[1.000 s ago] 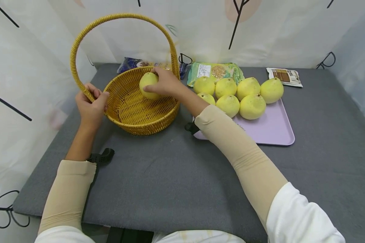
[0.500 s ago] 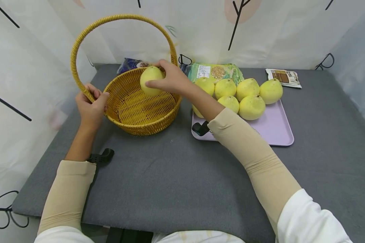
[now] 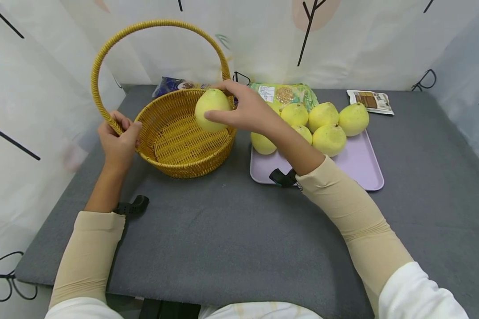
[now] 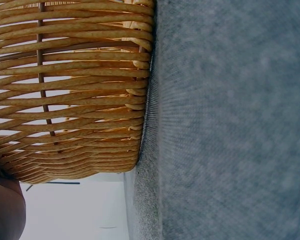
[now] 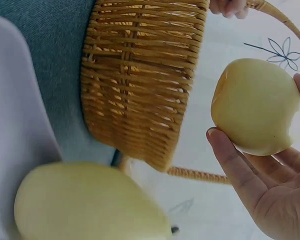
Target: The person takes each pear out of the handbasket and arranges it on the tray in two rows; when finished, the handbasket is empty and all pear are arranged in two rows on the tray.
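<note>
My right hand [image 3: 247, 108] grips a pale yellow pear [image 3: 212, 110], with the thumb on its near side, over the right rim of the woven yellow basket [image 3: 183, 170]. In the right wrist view, this pear [image 5: 257, 107] is in the fingers, apart from the basket's side. My left hand [image 3: 119, 137] holds the basket at the left foot of its tall arched handle [image 3: 100, 62]. Several more pears [image 3: 329, 140] sit in two rows on a lilac tray [image 3: 367, 175] to the right. The visible part of the basket's inside shows only bare weave.
Behind the tray lies a green food packet [image 3: 287, 93]. A dark blue packet [image 3: 169, 85] is behind the basket, partly hidden. A small brown and white packet [image 3: 370, 102] lies at the back right. Grey cloth [image 3: 223, 230] covers the table, and a printed curtain hangs behind.
My right hand has raised the pear from inside the basket and moved it right, to above the right rim. The left hand stays on the handle, and the basket has hardly moved.
</note>
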Demonstrator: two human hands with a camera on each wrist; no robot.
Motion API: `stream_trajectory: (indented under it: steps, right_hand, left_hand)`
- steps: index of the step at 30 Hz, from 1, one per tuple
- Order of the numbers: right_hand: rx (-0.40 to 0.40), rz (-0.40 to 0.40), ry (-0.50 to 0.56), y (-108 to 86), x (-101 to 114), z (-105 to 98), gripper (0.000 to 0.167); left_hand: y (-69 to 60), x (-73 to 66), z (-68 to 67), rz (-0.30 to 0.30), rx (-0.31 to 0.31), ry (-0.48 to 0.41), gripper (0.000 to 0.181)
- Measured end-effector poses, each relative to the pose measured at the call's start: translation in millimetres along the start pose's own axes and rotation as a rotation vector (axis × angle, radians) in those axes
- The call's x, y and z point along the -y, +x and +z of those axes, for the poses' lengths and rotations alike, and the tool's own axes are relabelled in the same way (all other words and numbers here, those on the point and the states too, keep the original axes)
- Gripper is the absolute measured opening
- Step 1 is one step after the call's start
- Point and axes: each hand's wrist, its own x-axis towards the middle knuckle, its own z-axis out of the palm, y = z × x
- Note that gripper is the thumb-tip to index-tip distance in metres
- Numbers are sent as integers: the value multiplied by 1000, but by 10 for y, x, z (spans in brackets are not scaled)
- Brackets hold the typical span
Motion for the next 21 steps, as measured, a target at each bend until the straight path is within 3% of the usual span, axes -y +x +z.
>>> stream_trajectory:
  steps: [21]
  right_hand:
    - [-51,53,25,-595,-76,-364,58]
  left_hand:
    - [-3,-28,8,3,-3,3,30]
